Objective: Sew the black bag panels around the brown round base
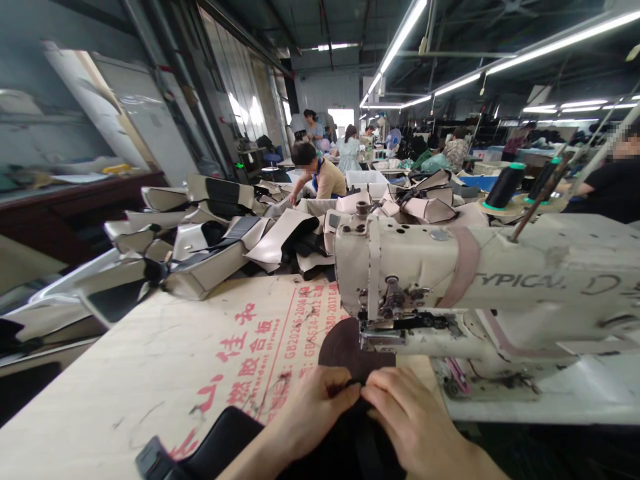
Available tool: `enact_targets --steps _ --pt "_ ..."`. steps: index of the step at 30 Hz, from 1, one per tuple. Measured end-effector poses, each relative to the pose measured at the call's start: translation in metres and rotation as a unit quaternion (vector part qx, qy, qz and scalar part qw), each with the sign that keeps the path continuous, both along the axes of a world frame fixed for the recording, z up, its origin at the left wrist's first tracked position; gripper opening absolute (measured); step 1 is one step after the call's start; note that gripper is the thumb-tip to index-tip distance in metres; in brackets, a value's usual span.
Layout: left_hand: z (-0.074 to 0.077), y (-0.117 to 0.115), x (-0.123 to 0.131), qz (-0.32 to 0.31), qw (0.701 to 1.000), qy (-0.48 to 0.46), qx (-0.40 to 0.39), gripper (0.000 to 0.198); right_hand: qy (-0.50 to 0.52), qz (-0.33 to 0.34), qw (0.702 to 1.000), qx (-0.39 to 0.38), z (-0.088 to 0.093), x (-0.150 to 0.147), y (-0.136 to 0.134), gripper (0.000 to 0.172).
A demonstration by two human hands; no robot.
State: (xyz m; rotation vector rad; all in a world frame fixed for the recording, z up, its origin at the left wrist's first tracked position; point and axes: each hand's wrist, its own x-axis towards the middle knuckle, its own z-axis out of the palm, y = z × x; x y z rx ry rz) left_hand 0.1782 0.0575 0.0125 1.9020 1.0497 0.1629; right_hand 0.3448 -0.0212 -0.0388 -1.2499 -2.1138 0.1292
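Side by side, my left hand (320, 400) and my right hand (410, 410) pinch the edge of a black fabric piece (345, 443) in front of the sewing machine (410, 267). Fingertips of both hands nearly meet over it, and its lower part hangs toward me. Just beyond them lies a dark brown rounded panel (340, 347), its right side under the machine's presser foot (377, 341). Whether the panel and the black fabric are joined is hidden by my fingers. A black padded piece (220, 440) lies left of my left forearm.
A plywood table top (185, 353) with red print spreads to the left. Cream-and-black bag pieces (215, 260) are heaped behind it. Black thread cones (505, 187) stand on the machine's far side. A person in a tan top (330, 179) bends behind the heap; others are farther back.
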Motion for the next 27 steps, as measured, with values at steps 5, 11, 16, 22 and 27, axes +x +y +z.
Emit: enact_targets --steps 5,11,16,22,27 --pt "-0.014 0.002 0.005 0.024 0.998 -0.033 -0.045 0.035 -0.049 0.019 0.998 -0.022 0.005 0.002 0.002 0.024" --pt "-0.007 -0.012 -0.006 0.014 0.994 -0.080 0.067 0.024 -0.031 0.043 0.998 -0.028 0.000 0.007 0.008 0.024" --pt "-0.009 -0.026 -0.022 -0.066 0.961 -0.012 0.267 0.031 0.028 0.042 0.998 -0.034 0.000 0.007 0.012 0.018" --pt "-0.031 -0.018 -0.026 -0.121 0.907 0.067 0.399 0.037 0.017 0.051 0.996 -0.068 0.009 0.009 0.024 0.012" --pt "-0.037 -0.014 -0.021 -0.124 0.905 0.100 0.395 0.034 -0.001 0.048 0.996 -0.077 0.009 0.009 0.031 0.013"
